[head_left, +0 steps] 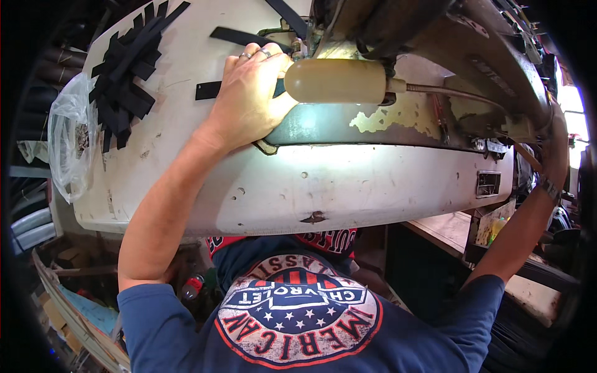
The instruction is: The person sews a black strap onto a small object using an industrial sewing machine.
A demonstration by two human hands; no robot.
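Observation:
My left hand (pixel 252 96) is at the needle end of a worn sewing machine (pixel 385 127), its fingers curled down over a black webbing strap (pixel 207 91). The strap's cut end sticks out to the left of the hand. A beige lamp (pixel 336 81) on a flexible neck lights the spot and hides the thumb tip and part of the needle area. My right hand (pixel 555 133) reaches up to the machine's far right end, with a watch on its wrist. Its fingers are lost in shadow there.
A pile of black straps (pixel 127 74) lies on the left of the white table (pixel 348 186), beside a clear plastic bag (pixel 73 137). More strap (pixel 239 36) lies beyond my left hand. The machine's heavy arm (pixel 497 68) rises at right. A bottle with a red cap (pixel 194 285) is below the table.

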